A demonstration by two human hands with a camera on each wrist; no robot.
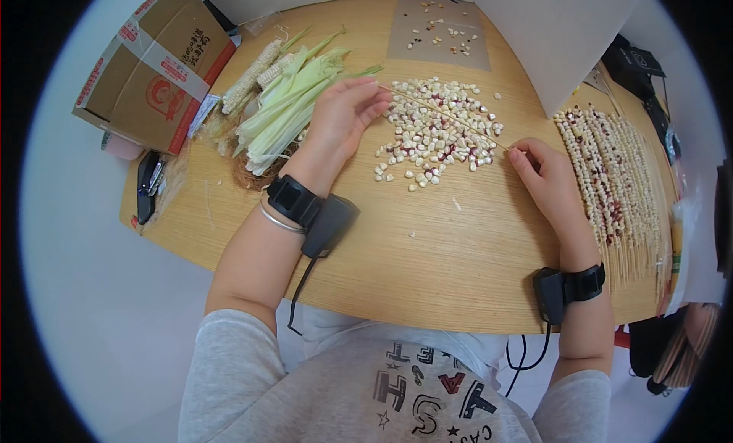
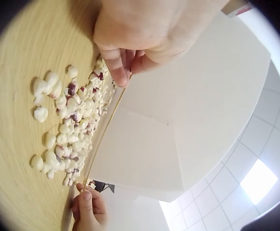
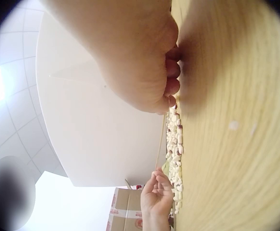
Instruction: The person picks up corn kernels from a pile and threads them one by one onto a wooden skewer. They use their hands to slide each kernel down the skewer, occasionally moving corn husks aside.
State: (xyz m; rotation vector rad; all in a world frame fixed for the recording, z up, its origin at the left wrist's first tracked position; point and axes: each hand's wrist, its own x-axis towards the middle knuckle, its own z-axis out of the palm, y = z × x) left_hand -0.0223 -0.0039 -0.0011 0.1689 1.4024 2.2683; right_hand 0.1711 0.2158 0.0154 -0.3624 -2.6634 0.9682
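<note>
A thin bamboo skewer stretches between the two hands, slightly bowed, above a pile of loose corn kernels, mostly cream with some dark red. At the pile's left side the left hand pinches one end between thumb and fingertips. Near the pile's right edge the right hand grips the other end with thumb and curled fingers, low over the table. In the right wrist view the back of the right hand covers its fingertips. No kernels show along the visible length of the skewer.
Skewers threaded with kernels lie in rows at the right. Husks and bare cobs lie at left, beside a cardboard box and a black stapler. A grey sheet with scattered kernels lies at the back, near white panels.
</note>
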